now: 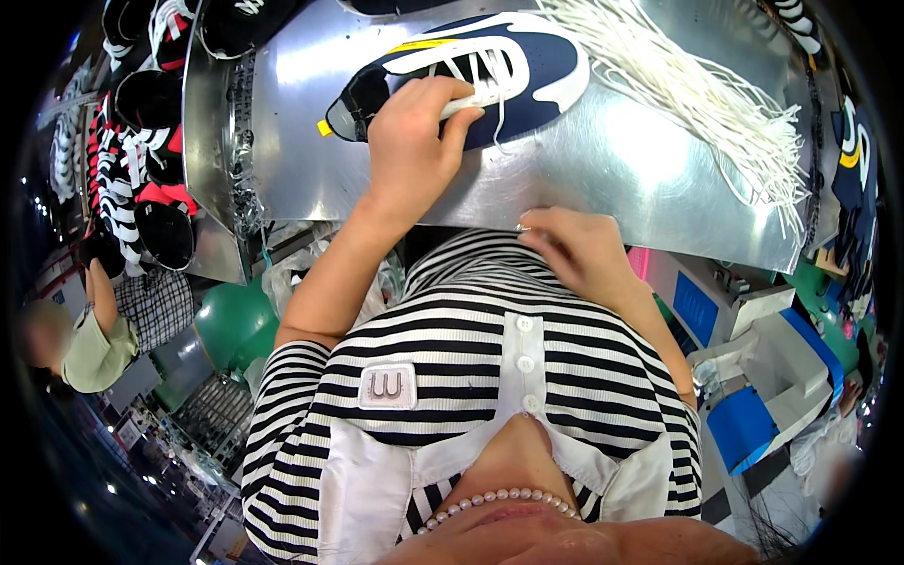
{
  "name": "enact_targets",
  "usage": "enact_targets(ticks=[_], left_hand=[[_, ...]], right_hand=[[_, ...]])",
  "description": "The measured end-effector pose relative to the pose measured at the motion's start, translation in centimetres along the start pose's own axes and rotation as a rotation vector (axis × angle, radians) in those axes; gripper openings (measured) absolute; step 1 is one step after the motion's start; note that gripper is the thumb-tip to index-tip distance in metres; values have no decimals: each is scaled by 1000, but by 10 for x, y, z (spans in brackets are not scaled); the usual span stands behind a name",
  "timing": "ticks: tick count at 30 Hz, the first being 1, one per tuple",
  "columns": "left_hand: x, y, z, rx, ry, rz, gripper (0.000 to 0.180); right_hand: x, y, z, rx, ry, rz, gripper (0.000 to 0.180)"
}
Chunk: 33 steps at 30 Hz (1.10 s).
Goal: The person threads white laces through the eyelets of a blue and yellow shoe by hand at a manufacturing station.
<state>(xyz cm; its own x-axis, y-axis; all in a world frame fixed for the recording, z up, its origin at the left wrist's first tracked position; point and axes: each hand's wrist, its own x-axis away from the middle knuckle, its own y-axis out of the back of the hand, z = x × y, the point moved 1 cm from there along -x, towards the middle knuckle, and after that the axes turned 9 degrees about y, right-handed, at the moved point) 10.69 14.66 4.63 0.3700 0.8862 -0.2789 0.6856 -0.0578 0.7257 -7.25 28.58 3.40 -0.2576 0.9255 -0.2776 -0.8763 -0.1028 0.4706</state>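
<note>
A navy and white sneaker [548,58] with a yellow stripe lies on its side on the metal tabletop, its toe to the right. My left hand [414,132] is closed on the sneaker at its opening, thumb and fingers by the tongue. A white shoelace [501,122] runs through the eyelets, and a loose length hangs over the near side. My right hand [584,254] is at the table's near edge, apart from the sneaker, fingers curled together. A small pale bit shows at its fingertips, too small to make out.
A thick bundle of white shoelaces [697,104] spreads across the right of the metal table [330,179]. Black, red and white shoes [155,141] stand in rows at the left. More navy shoes [855,160] are at the far right. Another person [99,348] sits at the left.
</note>
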Motion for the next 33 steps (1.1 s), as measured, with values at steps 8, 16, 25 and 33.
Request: enact_targets(ticks=[8,16,25,33], left_hand=[[10,7,-20,-19,-212,-69,16],[12,10,-21,-6,-253,-98,20],[10,0,-6,-133,-107,176,18],[3,-3,15,-61,43,351,18]], right_hand=[[-67,-2,-19,-62,-241,-383,21],[-57,-9,-14,-481,-310,-224,7],[-24,-9,-14,-329,-128,-46,14],[-80,-3,-59,-341,-196,-504,9]])
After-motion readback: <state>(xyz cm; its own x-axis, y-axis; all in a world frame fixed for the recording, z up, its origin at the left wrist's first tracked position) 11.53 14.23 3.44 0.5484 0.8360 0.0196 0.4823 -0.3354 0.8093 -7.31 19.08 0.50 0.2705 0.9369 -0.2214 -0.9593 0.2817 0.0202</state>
